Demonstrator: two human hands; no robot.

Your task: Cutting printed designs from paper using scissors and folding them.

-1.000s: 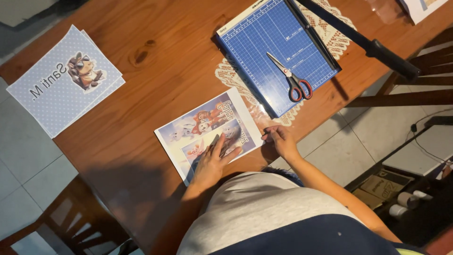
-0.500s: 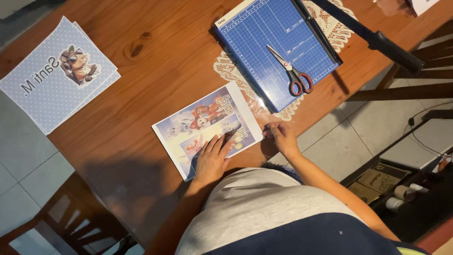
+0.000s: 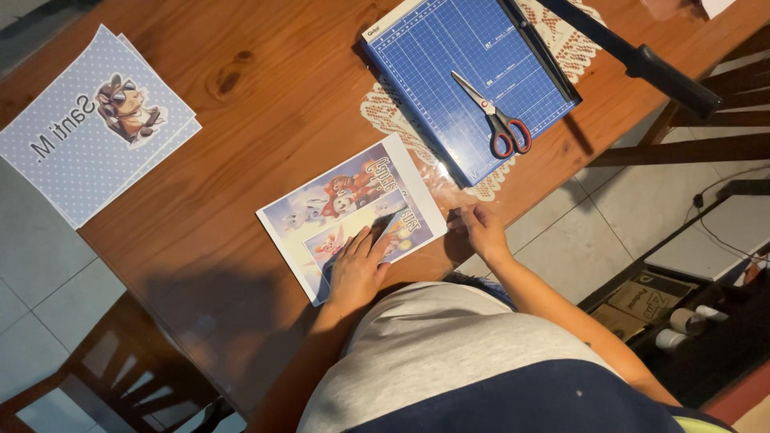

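Both hands stay put — left hand (image 3: 357,269) fingers spread on the print (image 3: 353,212), right hand (image 3: 479,228) fingers pinching its edge.

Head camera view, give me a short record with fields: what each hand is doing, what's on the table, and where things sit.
left hand: left hand lies flat on the printed cartoon sheet
right hand: right hand touches the sheet's corner, by a clear film; whether it pinches the film cannot be told
sheet: lies flat near the edge of the wooden table
cutter: blue paper trimmer on a lace doily, its black arm raised
scissors: scissors lie on the trimmer
other paper: dotted sheets on the far side of the table from the trimmer
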